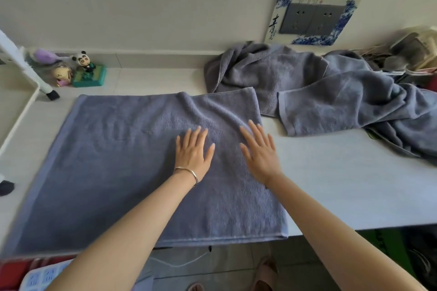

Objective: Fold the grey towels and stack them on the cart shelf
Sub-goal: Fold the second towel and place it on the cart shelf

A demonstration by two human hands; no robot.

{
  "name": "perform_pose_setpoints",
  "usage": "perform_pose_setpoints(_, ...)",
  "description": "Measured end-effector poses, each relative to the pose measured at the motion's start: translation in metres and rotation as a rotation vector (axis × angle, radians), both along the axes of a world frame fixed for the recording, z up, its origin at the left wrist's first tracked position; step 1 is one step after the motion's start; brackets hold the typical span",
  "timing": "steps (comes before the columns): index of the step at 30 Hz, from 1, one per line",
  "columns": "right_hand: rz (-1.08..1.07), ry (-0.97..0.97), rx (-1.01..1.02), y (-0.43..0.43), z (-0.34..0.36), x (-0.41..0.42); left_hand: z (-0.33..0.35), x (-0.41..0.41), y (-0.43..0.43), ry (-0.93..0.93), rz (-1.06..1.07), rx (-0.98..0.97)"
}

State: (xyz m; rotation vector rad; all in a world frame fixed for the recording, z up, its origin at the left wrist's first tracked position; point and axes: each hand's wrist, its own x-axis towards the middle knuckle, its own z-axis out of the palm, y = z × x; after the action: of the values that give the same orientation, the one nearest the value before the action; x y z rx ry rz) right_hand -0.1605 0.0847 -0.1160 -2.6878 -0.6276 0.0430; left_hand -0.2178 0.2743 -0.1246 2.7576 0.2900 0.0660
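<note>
Hands flat and open: left hand, bracelet at the wrist, and right hand both press palm-down, fingers spread, on the right half of the spread grey towel. That towel lies flat across the white table, reaching its front edge. Unfolded grey towels lie heaped at the back right corner. Figurines stand at the back left.
</note>
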Motion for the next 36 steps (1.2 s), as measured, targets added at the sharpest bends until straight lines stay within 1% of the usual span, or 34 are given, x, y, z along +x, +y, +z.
perform_pose_setpoints(2,0.104,-0.009,-0.055,0.021,-0.003,0.013,-0.007,0.015,0.003,0.102,0.052,0.039)
perform_pose_setpoints(4,0.18,-0.007,-0.142,0.03,-0.012,0.029,-0.015,0.024,0.007,0.134,0.078,0.118)
perform_pose_setpoints(5,0.173,0.001,-0.174,0.028,-0.017,0.041,-0.018,0.026,0.009,0.135,0.086,0.145)
perform_pose_setpoints(8,0.012,-0.004,-0.215,0.007,-0.024,0.076,-0.021,0.023,0.007,0.129,0.068,0.171)
perform_pose_setpoints(9,-0.022,-0.036,-0.224,0.001,-0.024,0.084,-0.02,0.022,0.006,0.126,0.063,0.173)
perform_pose_setpoints(11,-0.015,-0.125,-0.174,-0.003,-0.018,0.092,-0.018,0.023,0.005,0.089,0.079,0.135)
perform_pose_setpoints(13,0.029,-0.202,-0.098,0.004,-0.008,0.099,-0.014,0.034,0.004,0.016,0.109,0.104)
perform_pose_setpoints(16,0.211,-0.202,-0.081,0.025,0.004,0.107,-0.01,0.061,0.001,-0.108,0.161,0.078)
perform_pose_setpoints(18,0.329,-0.174,-0.162,0.035,-0.003,0.113,-0.01,0.071,-0.001,-0.049,0.157,0.059)
perform_pose_setpoints(19,0.335,-0.179,-0.201,0.036,-0.01,0.118,-0.015,0.073,-0.002,0.001,0.144,0.084)
perform_pose_setpoints(20,0.292,-0.19,-0.221,0.032,-0.017,0.122,-0.02,0.072,-0.001,0.036,0.134,0.108)
perform_pose_setpoints(23,0.05,-0.157,-0.198,0.013,-0.027,0.137,-0.025,0.073,0.001,0.092,0.142,0.151)
perform_pose_setpoints(25,0.026,-0.173,-0.133,0.006,-0.023,0.135,-0.024,0.074,0.0,0.096,0.162,0.148)
perform_pose_setpoints(26,0.045,-0.165,-0.058,0.005,-0.022,0.129,-0.024,0.074,0.0,0.095,0.17,0.145)
perform_pose_setpoints(29,0.042,-0.034,0.275,-0.008,-0.018,0.105,-0.024,0.075,0.0,0.113,0.17,0.149)
perform_pose_setpoints(30,0.001,0.033,0.38,-0.015,-0.019,0.096,-0.023,0.075,0.001,0.121,0.164,0.147)
perform_pose_setpoints(32,-0.157,0.209,0.555,-0.028,-0.016,0.076,-0.021,0.073,0.002,0.125,0.139,0.127)
perform_pose_setpoints(34,-0.326,0.411,0.656,-0.035,-0.01,0.061,-0.019,0.064,0.001,0.126,0.068,0.102)
perform_pose_setpoints(36,-0.391,0.599,0.807,-0.039,-0.001,0.048,-0.016,0.047,-0.006,0.126,-0.028,0.086)
